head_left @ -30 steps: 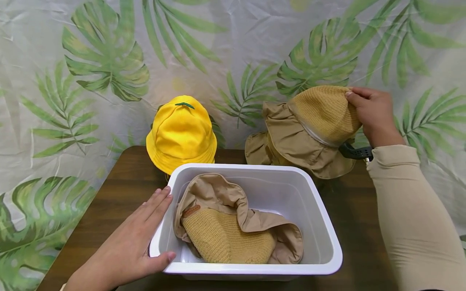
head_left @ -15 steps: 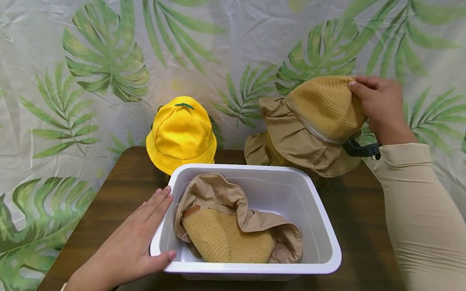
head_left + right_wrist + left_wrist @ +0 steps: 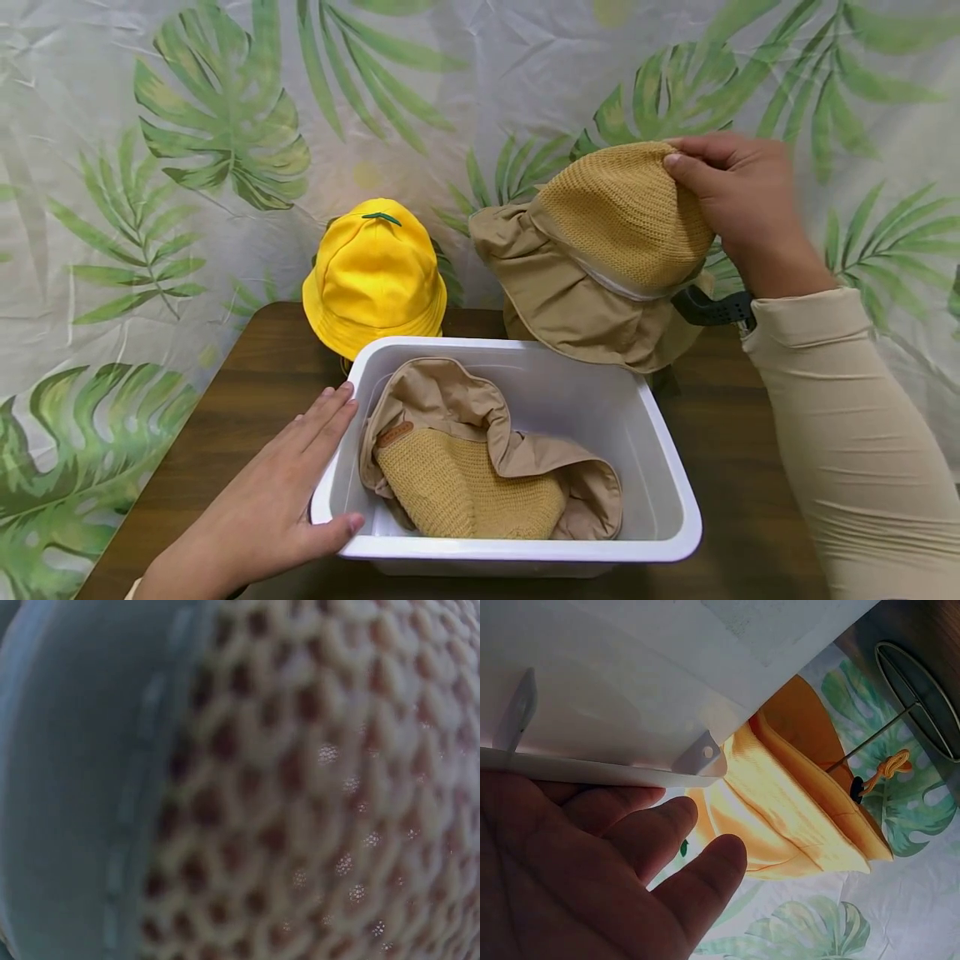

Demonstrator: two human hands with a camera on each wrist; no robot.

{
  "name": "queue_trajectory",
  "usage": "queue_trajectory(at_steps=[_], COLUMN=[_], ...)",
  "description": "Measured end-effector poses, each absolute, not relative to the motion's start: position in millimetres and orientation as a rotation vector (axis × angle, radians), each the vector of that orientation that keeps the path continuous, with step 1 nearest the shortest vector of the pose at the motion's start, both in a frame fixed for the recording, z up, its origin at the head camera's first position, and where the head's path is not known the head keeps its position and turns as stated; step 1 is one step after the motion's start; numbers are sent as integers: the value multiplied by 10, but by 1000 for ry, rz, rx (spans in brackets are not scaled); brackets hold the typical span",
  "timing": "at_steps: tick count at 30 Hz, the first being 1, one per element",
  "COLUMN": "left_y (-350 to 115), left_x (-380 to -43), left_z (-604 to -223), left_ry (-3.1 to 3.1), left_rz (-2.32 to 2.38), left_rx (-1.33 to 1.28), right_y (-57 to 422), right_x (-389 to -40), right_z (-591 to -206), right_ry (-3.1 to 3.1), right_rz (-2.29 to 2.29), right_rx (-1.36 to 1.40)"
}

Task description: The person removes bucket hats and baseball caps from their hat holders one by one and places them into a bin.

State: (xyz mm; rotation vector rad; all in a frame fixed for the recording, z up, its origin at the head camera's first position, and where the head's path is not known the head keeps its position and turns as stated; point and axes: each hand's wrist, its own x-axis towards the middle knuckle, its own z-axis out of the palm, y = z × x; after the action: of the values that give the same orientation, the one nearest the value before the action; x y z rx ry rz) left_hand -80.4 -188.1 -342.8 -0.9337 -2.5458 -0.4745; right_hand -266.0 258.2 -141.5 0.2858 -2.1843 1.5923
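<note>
My right hand (image 3: pixel 750 200) pinches the top of a yellow-tan knit sun hat (image 3: pixel 622 217) with a ruffled beige brim, tilted above the back right of a white plastic tub (image 3: pixel 678 500). Knit and a pale band of this hat (image 3: pixel 322 780) fill the right wrist view. My left hand (image 3: pixel 262 492) rests with straight fingers against the tub's left rim. From below, the left wrist view shows this hand (image 3: pixel 622 855) at the rim's underside. Inside the tub lies another knit hat (image 3: pixel 472 487), its beige brim folded over and a brown tag on it.
A bright yellow bucket hat (image 3: pixel 375 275) sits behind the tub's left corner, on a thin wire stand (image 3: pixel 915 705). More beige cloth (image 3: pixel 517 325) shows behind the held hat, mostly hidden. The dark wooden table (image 3: pixel 225 400) ends at a leaf-print curtain (image 3: pixel 420 92).
My right hand first lifted the knit hat up and slightly right, then carried it left, nearer the tub's back edge. The left hand and the tub have hardly moved.
</note>
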Motion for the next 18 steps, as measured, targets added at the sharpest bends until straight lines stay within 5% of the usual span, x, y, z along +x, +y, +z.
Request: queue_trajectory(at_steps=[18], left_y=[-1872], left_x=[-812], left_z=[-3425], left_ry=[-2569], left_rz=[-485], left_rx=[-921], right_y=[2031], right_x=[-2364], right_z=[-1426], right_ry=[-2288], right_rz=[1283], right_rx=[582])
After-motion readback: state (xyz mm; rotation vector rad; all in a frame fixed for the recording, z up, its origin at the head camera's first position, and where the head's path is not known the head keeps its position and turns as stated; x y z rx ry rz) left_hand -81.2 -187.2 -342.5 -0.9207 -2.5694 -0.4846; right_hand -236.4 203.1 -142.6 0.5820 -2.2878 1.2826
